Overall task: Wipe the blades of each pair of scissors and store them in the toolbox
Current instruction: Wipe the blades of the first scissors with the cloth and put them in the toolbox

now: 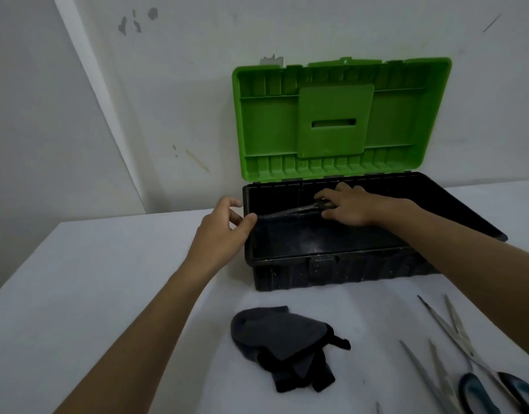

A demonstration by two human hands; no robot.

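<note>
A white table (114,282) carries an open black plastic toolbox with a green lid (331,271) at centre, a crumpled dark grey cloth (282,339) lower centre, and blue-handled steel scissors (466,348) lower right.

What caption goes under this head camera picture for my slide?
Right hand lowers scissors into the open toolbox; left hand holds its rim.
</note>
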